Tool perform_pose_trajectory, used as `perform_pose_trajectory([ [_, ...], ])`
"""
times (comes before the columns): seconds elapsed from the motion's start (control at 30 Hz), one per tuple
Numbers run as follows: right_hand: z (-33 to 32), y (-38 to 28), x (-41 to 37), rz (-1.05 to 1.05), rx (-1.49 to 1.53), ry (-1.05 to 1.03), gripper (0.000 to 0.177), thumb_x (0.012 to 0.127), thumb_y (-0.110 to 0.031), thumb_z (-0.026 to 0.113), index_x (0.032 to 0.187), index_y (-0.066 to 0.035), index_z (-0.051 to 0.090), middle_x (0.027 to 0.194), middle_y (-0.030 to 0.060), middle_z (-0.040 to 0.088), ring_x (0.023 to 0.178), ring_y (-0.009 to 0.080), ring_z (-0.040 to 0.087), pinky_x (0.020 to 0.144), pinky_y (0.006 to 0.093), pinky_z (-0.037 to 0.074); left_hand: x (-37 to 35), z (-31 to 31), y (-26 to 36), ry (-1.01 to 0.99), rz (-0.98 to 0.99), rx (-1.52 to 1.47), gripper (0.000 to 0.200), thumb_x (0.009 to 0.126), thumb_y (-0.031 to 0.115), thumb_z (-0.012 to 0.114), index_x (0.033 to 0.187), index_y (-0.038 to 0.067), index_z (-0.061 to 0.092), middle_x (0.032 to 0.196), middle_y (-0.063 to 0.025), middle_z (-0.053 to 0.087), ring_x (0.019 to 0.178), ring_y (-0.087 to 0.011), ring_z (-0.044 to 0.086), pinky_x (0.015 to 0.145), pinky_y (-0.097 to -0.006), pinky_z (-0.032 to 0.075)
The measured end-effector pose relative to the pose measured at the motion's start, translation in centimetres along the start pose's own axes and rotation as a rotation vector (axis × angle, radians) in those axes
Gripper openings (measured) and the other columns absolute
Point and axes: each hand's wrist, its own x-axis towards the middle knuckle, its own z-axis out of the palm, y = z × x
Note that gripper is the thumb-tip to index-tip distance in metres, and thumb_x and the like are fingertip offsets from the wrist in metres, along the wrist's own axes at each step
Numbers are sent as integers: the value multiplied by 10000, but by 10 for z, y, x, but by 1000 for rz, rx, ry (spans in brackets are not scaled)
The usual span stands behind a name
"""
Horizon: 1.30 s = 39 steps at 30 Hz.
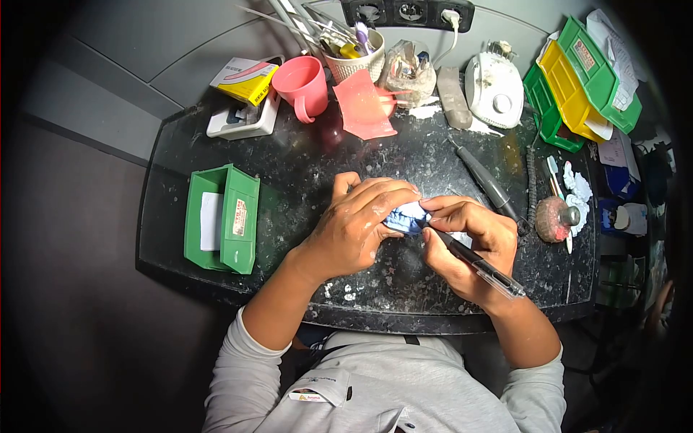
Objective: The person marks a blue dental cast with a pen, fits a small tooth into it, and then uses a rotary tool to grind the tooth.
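My left hand (350, 227) is closed around a small blue-and-white dental model (404, 218), its fingers over the top and far side. Between the fingers of my right hand (480, 231) is a black pen (480, 261) with a clear clip end pointing down toward my right wrist. The pen's tip meets the right side of the model, where my right fingertips also sit close against it. Part of the model is hidden under my left fingers. Just beyond my right hand, a grey rotary handpiece (487, 180) lies on the black worktable (289, 162).
A green bin (246, 242) stands at left. Along the back are a pink mug (299, 83), a pink wax sheet (362, 108), a white basket (357, 66) of tools and a white control unit (495, 94). Stacked bins (577, 83) and a round jar (552, 220) are at right.
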Motion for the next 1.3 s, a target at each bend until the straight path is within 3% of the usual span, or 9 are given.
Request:
perform_pose_trajectory([
  [0.23, 2, -2, -1, 63, 24, 33, 162, 787, 8, 831, 839, 29, 679, 908, 226, 770, 928, 300, 803, 756, 342, 616, 0, -1, 0, -3, -7, -16, 377, 968, 148, 671, 1336, 78, 629, 1300, -109, 724, 1162, -294, 687, 949, -426, 369],
  [0.33, 1, -1, 0, -10, -14, -2, 162, 788, 7, 831, 835, 26, 677, 906, 224, 770, 928, 299, 803, 756, 342, 616, 1, -1, 1, -7, -16, -25, 383, 965, 164, 683, 1335, 79, 631, 1301, -109, 725, 1165, -294, 688, 955, -424, 370],
  [0.4, 2, -4, 0, 78, 34, 33, 163, 791, 2, 831, 825, 23, 673, 894, 214, 769, 929, 305, 803, 757, 346, 616, 1, -1, 1, -8, -32, -28, 387, 961, 183, 697, 1328, 75, 639, 1301, -105, 728, 1169, -293, 689, 956, -422, 372],
  [0.5, 0, -2, 0, 10, -4, 3, 167, 791, 1, 831, 828, 22, 670, 887, 207, 767, 931, 311, 803, 757, 350, 616, 1, -1, 2, -7, -39, -29, 388, 958, 199, 707, 1319, 71, 646, 1301, -101, 731, 1169, -290, 690, 955, -421, 374],
  [1.3, 0, -1, 0, -14, -35, 10, 189, 774, -13, 842, 840, 28, 670, 896, 230, 764, 932, 320, 802, 761, 353, 613, 0, -1, 1, -9, -69, -64, 432, 921, 200, 747, 1323, 68, 658, 1306, -108, 736, 1167, -282, 697, 957, -404, 380],
])
